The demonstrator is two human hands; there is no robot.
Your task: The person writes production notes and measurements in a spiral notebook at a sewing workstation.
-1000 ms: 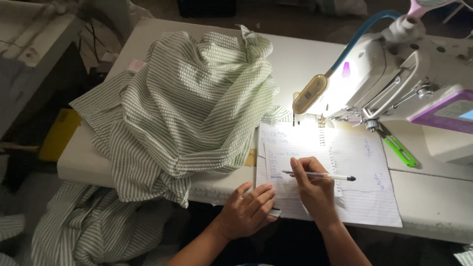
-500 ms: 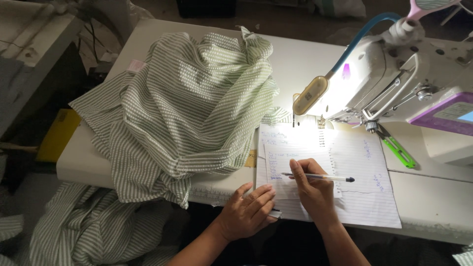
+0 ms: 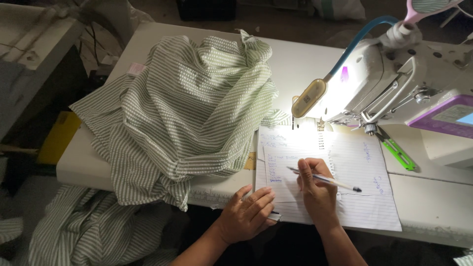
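My right hand [image 3: 316, 189] holds a pen [image 3: 327, 180], its tip resting on a small slip of paper [image 3: 281, 165] that lies on an open lined notebook [image 3: 362, 167]. My left hand [image 3: 246, 214] presses flat on the notebook's lower left corner at the table's front edge, fingers together. A heap of green-and-white striped fabric [image 3: 187, 113] lies just left of the notebook on the white sewing table [image 3: 305, 56].
A white sewing machine [image 3: 394, 83] with a lit gooseneck lamp [image 3: 309, 98] stands at the right, above the notebook. A green tool [image 3: 396, 152] lies beside the machine. More striped fabric [image 3: 93, 231] hangs below the table's left front. A yellow object [image 3: 59, 138] sits at the left.
The pen has shifted very slightly on the slip of paper. Both hands stay in place.
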